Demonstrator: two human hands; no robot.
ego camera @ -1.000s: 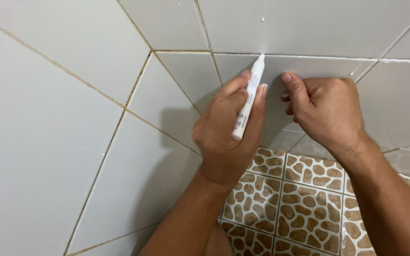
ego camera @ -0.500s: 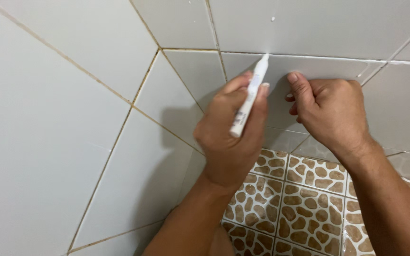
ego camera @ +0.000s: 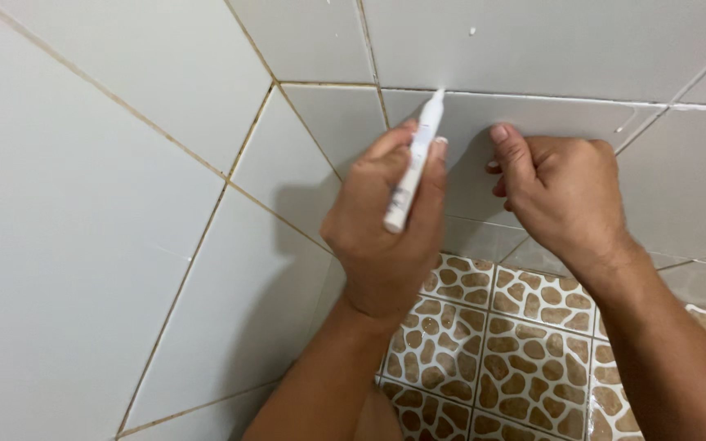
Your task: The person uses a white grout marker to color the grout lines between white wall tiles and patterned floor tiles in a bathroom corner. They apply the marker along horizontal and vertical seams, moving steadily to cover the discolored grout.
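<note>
Grout-lining step: my left hand (ego camera: 382, 233) pinches the pen (ego camera: 413, 163), tip seemingly touching the seam (ego camera: 533, 99) above my fingers. My right hand (ego camera: 561, 192), curled empty, braces beside it. Next needs a steady drag leftward.

My left hand (ego camera: 382, 224) covers the middle of the white pen (ego camera: 411, 160); only its tip and rear end show. The print on its barrel is too small to read. Whether the tip touches the grout line (ego camera: 533, 97) I can't tell. My right hand (ego camera: 561, 196) is curled, fingertips tucked under and hidden, so I can't tell if it holds anything. Both forearms run off the bottom edge. My arms hide part of the pebble-pattern floor (ego camera: 525, 343) below the hands.
</note>
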